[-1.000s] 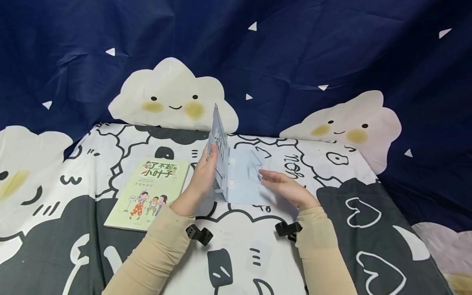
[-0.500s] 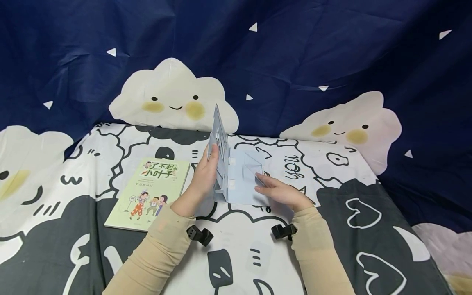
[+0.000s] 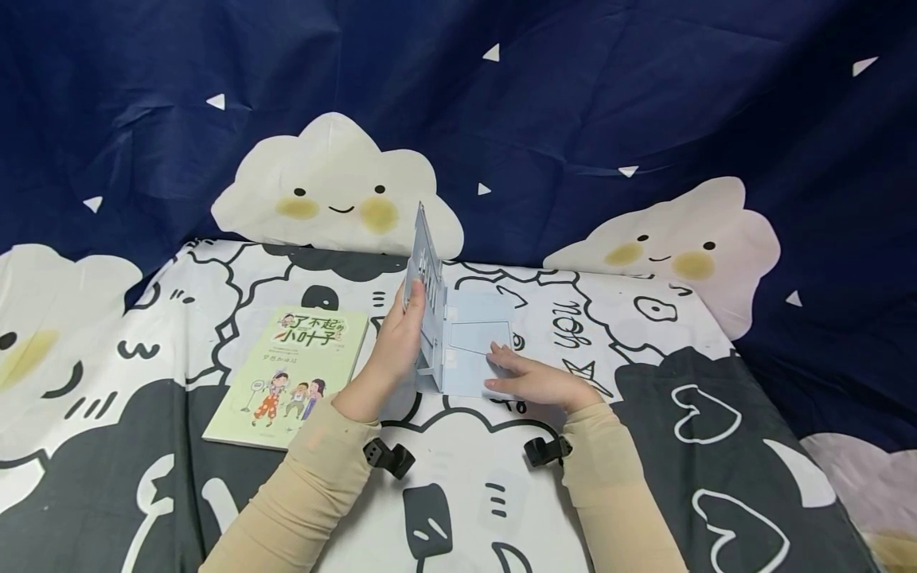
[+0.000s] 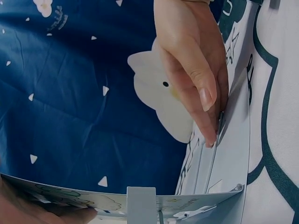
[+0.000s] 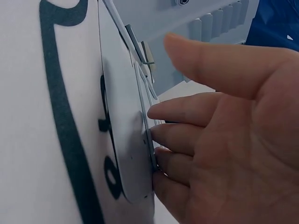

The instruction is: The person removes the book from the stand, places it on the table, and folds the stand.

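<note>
We're seeing the support (image 3: 481,323) lying flat, down from its tilt, so that fold is looking nearly finished. The blue stand (image 3: 469,383) is sitting on the cloth (image 3: 466,446) beside the book (image 3: 286,374). The left hand (image 3: 390,338) is pinching the upright panel (image 3: 431,338); the right hand (image 3: 543,380), fingers extended, is apparently touching the support.

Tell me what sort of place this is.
Probably an indoor spot dressed for recording, though home or studio I cannot tell: a navy cloud-print fabric hangs behind, a cartoon-print cloth is spread in front, and black wrist cameras are worn.
</note>
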Motion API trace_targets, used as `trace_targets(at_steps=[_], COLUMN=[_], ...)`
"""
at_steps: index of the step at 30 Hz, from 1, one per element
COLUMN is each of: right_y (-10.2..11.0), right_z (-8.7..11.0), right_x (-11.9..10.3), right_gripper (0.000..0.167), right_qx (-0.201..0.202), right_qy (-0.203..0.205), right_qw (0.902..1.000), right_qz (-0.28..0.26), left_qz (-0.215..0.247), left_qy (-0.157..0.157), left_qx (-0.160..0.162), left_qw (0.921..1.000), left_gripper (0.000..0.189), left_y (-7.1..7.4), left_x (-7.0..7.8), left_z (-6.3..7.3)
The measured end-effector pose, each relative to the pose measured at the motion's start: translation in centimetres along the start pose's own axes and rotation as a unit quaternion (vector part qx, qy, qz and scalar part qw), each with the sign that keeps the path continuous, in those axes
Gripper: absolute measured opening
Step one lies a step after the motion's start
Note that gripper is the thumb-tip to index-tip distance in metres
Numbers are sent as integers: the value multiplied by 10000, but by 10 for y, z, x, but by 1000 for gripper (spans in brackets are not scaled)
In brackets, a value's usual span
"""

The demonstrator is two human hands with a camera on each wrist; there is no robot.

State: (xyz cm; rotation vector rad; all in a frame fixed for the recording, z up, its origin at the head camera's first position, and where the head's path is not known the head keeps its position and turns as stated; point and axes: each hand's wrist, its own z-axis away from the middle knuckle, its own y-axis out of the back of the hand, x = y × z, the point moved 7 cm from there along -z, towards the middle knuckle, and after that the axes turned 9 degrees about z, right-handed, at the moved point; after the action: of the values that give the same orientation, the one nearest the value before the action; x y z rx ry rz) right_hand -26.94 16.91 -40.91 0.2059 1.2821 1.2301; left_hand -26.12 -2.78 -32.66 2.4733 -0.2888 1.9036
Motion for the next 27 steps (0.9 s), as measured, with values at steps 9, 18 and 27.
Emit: trace_targets(at_steps=[9, 18, 27], right_y=[5, 19, 24], right_z=[1, 4, 9], right_x=[1, -4, -36], right_gripper=[69, 59, 65], right_qx=[355, 968, 767], right_qy=[-63, 33, 1397], right_qw=[9992, 9876, 9481], right_qz=[-196, -1232, -2751], left_qz=[-261, -1126, -1353], left_qy=[128, 411, 552], left_qx=[-60, -462, -729], left_qw=[9996, 9917, 9866], left_gripper=[60, 68, 70], left_y=[-10, -35, -42], left_x=[-4, -11, -21], left_z=[3, 12, 13])
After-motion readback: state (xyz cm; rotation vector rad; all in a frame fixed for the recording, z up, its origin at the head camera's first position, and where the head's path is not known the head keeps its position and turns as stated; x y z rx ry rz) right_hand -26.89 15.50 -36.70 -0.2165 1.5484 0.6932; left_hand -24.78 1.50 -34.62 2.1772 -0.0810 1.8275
